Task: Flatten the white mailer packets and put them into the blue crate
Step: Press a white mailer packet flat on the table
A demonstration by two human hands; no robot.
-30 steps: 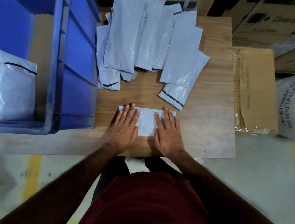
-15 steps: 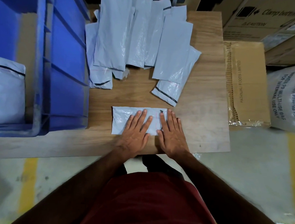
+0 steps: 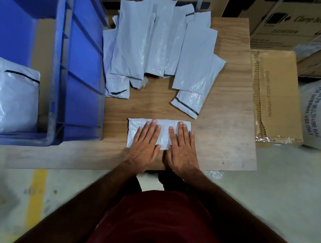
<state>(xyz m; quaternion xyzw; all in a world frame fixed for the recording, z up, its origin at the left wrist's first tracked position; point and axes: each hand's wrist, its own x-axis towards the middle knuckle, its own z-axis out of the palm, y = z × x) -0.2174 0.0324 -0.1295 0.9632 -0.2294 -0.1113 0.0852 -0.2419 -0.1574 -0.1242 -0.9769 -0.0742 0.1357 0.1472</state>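
Palms flat, fingers straight: the left hand (image 3: 145, 145) and right hand (image 3: 182, 149) press side by side on a white mailer packet (image 3: 163, 129) lying crosswise near the wooden table's (image 3: 228, 142) front edge. Bare wood separates it from the heap of packets (image 3: 159, 47) behind. The blue crate (image 3: 80, 81), holding stacked packets (image 3: 13, 100), stands at the table's left.

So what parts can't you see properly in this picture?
- Head view: the middle of the packet is covered by the left hand and right hand.
- Lower packets in the pile are hidden by those on top.
- The blue crate is cut off by the left edge.
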